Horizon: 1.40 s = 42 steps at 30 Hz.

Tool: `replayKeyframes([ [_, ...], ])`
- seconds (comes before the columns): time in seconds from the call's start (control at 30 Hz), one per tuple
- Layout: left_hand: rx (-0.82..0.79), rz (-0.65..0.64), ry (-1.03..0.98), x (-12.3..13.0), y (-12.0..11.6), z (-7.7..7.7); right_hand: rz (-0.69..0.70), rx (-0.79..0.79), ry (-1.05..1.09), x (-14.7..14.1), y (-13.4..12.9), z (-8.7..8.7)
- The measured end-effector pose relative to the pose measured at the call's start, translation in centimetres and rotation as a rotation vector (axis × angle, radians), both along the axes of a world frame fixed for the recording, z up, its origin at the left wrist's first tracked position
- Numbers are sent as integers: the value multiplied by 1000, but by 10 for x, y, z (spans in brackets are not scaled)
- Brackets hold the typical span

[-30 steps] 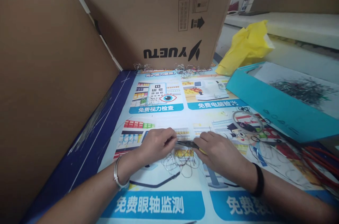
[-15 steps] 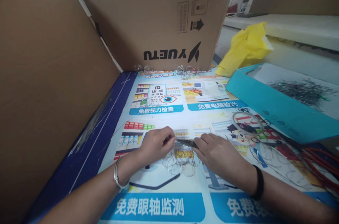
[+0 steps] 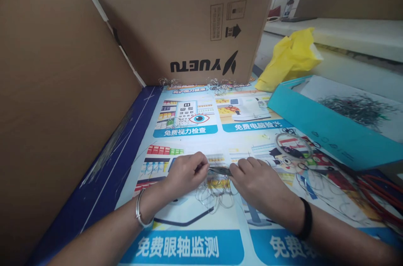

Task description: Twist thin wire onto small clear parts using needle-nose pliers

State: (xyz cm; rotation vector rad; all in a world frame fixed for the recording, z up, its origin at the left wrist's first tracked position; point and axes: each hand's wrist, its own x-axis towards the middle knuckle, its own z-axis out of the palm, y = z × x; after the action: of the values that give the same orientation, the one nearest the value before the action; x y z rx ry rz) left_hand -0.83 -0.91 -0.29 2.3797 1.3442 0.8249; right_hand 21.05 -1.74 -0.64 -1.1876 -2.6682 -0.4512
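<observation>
Near the middle of the printed sheet, my left hand (image 3: 189, 172) is closed in a pinch, with a bangle at its wrist; what lies between the fingertips is too small to make out. My right hand (image 3: 256, 182), with a black band at the wrist, is wrapped round a dark pointed metal tool (image 3: 222, 170). The tool's tip points left and reaches the left fingertips. Thin looped wires (image 3: 217, 196) lie on the sheet below and between both hands.
Cardboard panels (image 3: 189, 18) stand at the left and back. A blue box (image 3: 333, 129) with a heap of thin wires (image 3: 359, 108) stands at right, beside a yellow bag (image 3: 288, 60). A clear ring coil (image 3: 292, 146) and red-handled tool (image 3: 378, 192) lie nearer.
The dark tool's tip now looks slightly parted, where it looked closed before. Both hands stay in nearly the same place.
</observation>
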Motion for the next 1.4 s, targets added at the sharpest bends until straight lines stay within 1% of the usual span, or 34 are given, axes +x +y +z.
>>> replayKeyframes([
  [0.17,31,5,34,1,0,-2,-4,55,-65,-1,-2,2],
  [0.53,77,12,64,1,-1,-4,2,74,-123,-1,-4,2],
  [0.77,81,10,21,0,1,-5,14,104,-83,0,-2,0],
  [0.93,122,39,-22,0,0,-4,-17,7,2,0,2,-4],
  [1.03,136,47,-33,-1,0,-5,-41,-15,38,0,2,-4],
  [1.2,186,79,-33,1,1,-6,-67,3,48,-4,-2,1],
  [1.4,289,107,-7,6,-1,-5,-94,71,-30,-13,-8,5],
])
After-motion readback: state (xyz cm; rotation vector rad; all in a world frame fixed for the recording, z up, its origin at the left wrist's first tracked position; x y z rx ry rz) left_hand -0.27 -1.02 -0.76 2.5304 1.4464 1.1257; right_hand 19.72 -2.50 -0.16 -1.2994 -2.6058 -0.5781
